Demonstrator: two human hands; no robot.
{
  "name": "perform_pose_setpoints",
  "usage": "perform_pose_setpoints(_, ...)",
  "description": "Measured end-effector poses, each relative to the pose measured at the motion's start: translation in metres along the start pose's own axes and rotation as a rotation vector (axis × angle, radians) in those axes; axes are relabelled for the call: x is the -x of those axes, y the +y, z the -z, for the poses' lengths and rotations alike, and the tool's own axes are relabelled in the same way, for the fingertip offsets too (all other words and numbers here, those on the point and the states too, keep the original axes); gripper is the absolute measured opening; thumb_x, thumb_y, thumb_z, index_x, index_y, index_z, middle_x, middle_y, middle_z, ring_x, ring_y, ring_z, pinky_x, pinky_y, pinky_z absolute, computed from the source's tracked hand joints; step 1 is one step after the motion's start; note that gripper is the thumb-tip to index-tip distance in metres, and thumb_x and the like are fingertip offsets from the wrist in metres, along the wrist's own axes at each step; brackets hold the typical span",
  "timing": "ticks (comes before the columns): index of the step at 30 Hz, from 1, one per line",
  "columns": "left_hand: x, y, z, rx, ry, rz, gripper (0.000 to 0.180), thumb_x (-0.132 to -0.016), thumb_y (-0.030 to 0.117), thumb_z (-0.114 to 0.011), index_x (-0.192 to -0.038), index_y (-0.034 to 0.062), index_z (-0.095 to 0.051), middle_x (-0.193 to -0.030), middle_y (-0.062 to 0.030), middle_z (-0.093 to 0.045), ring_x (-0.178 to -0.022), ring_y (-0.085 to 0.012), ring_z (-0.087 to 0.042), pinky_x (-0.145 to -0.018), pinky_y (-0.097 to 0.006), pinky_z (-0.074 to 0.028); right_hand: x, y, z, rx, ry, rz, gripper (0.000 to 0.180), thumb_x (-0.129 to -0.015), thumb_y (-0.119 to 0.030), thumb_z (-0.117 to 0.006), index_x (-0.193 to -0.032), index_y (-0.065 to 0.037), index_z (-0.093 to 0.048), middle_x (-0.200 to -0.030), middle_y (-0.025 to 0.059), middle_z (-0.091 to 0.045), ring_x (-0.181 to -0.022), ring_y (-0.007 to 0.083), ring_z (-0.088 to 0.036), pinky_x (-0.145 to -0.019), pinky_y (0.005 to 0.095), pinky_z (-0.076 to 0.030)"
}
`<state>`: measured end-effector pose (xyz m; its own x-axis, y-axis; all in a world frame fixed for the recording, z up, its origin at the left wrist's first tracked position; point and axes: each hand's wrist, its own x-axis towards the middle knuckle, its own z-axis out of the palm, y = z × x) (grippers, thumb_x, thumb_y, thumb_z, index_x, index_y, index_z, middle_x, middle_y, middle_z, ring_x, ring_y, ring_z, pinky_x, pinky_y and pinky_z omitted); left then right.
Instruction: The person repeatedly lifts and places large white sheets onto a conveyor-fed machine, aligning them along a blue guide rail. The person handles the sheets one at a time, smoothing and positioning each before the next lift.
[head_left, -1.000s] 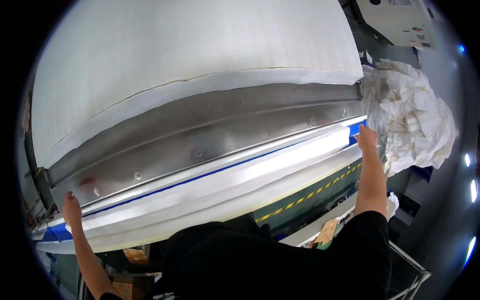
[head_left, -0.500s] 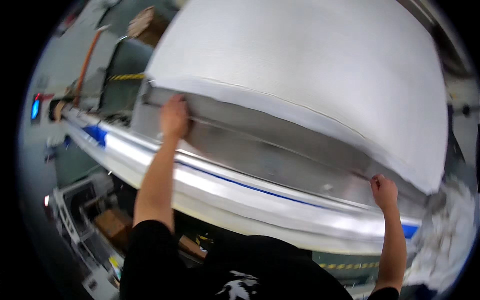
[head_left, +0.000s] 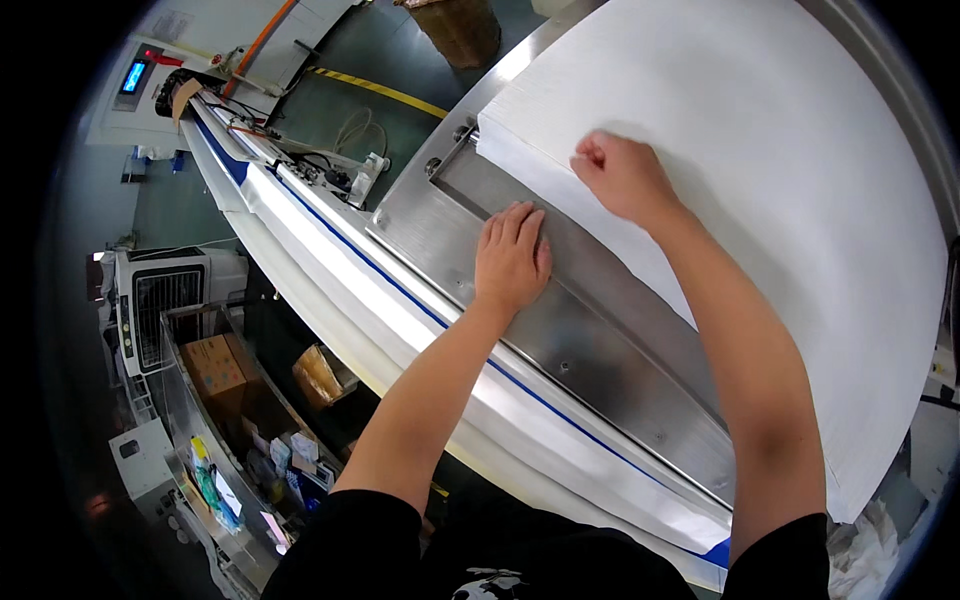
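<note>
The broad white stack of thin sheet material [head_left: 800, 200] lay on the far side of the long grey metal panel [head_left: 610, 340], its front edge running alongside the panel. The left hand [head_left: 513, 262] rested palm-down on the panel, fingers extended and grasping nothing. The right hand [head_left: 625, 175] was positioned over the stack near its front left corner, fingers curled inward; whether they pinched a sheet could not be told.

Good handling at this point called for light fingertip pressure near the corner, a level wrist, and a flat left palm for support, since thin material would probably crease under a hard grip.

The panel was smooth, with small round fasteners along its near side. In front of it ran a long white covered beam [head_left: 540, 450] with a narrow blue line. Beyond the left end stood a white cabinet with a lit blue screen [head_left: 134, 77]. A yellow tape line [head_left: 380, 92] crossed the dark green floor [head_left: 410, 65], and a brown cardboard box [head_left: 215, 365] sat at lower left.
</note>
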<state>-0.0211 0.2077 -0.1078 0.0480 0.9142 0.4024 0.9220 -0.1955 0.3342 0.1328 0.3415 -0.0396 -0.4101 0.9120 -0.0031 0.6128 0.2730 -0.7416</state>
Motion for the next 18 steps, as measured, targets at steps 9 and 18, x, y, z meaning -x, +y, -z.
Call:
perform_pose_setpoints(9, -0.002, 0.0, 0.003, -0.002, -0.038, 0.05, 0.035, -0.081, 0.014, -0.055, -0.114, 0.0042, -0.053, -0.119, -0.0138, -0.052, -0.115, -0.031, -0.048, -0.1, -0.043, -0.034, -0.061, -0.014, -0.024, 0.149, -0.008, -0.125, 0.017, -0.077, -0.022, -0.056, -0.083, -0.01, -0.067, -0.081, 0.0097, -0.068, -0.079, 0.0293, -0.064, -0.071, 0.0396, -0.051)
perform_pose_setpoints(18, -0.042, -0.024, 0.01, 0.012, 0.077, 0.02, 0.044, -0.079, 0.012, -0.058, -0.121, 0.0054, -0.049, -0.124, -0.0144, -0.05, -0.116, -0.0327, -0.047, -0.101, -0.045, -0.032, -0.058, -0.011, -0.024, 0.229, 0.089, -0.141, 0.015, -0.078, -0.025, -0.057, -0.081, -0.013, -0.066, -0.078, 0.0071, -0.067, -0.076, 0.0275, -0.064, -0.068, 0.0392, -0.05)
